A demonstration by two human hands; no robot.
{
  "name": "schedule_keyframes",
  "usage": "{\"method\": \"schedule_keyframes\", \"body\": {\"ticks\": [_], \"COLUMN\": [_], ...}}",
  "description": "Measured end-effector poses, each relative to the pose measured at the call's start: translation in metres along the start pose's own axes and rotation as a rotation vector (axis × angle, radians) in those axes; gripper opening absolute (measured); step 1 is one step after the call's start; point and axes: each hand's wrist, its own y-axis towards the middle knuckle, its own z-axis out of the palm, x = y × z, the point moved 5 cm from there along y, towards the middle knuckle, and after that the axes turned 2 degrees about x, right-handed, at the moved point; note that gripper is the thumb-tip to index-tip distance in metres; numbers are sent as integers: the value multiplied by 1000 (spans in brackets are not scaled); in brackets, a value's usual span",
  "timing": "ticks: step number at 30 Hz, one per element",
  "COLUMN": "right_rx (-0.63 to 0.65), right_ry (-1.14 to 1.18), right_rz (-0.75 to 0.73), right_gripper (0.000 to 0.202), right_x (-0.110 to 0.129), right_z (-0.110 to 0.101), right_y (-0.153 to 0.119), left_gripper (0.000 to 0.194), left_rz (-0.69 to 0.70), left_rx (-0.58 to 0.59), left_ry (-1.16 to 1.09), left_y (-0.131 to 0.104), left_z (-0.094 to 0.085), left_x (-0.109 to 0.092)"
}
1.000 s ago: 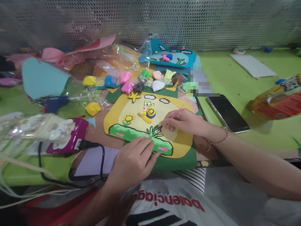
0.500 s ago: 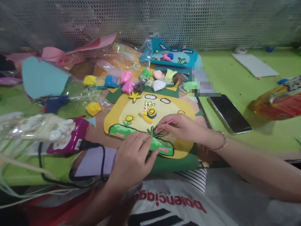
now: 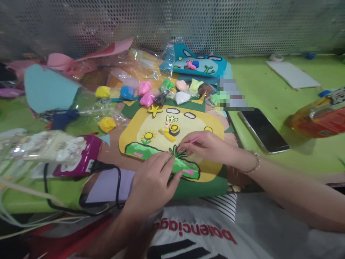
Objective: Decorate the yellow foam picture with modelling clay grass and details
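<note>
A yellow card picture (image 3: pixel 127 132) with raised clay shapes lies in front of me on dark green paper (image 3: pixel 199 189). Along its lower part runs a green clay ground (image 3: pixel 137 149) with a black outline and pink patches. My left hand (image 3: pixel 155 178) rests over this strip, fingers stretched out and thumb apart, fingertips by a dark green grass tuft (image 3: pixel 175 150). My right hand (image 3: pixel 206 148) pinches a thin pink modelling tool (image 3: pixel 196 139), its tip at the tuft and partly hidden by fingers. Above them sits a clay snail (image 3: pixel 174 130) with a blue and yellow shell.
Wrapped clay lumps (image 3: pixel 127 92) in several colours lie behind the picture, near a blue card picture (image 3: pixel 199 70). A phone (image 3: pixel 264 130) and a bottle (image 3: pixel 318 118) are at right. At left are a purple packet (image 3: pixel 90 151) and a black cord (image 3: pixel 118 187).
</note>
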Motion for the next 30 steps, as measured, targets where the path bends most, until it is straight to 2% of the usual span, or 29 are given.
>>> {"method": "schedule_keyframes", "body": {"ticks": [12,16,20,22,24,27,30], "right_rx": [-16,-76,-184,-260,-323,-371,-372], "right_ry": [2,32,41,34,40,55,58], "right_rz": [-8,1,28,44,56,70,63], "right_gripper": [22,24,31,33,34,36,36], "right_x": [2,4,0,-3,-7,-11,-13], "right_z": [-1,-12,-33,-44,-54,-63,-65], "right_y": [2,-2,-9,-12,-14,-14,-15], "left_gripper": [28,28,31,38,49,63,63], "left_rz": [-4,15,43,57,69,89,132], "left_rx": [11,6,-12,47,156,295,322], "left_ry": [-13,-12,38,83,122,128,115], "left_y": [0,-2,-5,-8,-12,-15,-15], "left_z": [0,1,0,0,1,-1,-9], "left_x": [1,0,-6,-12,-19,-25,-21]}}
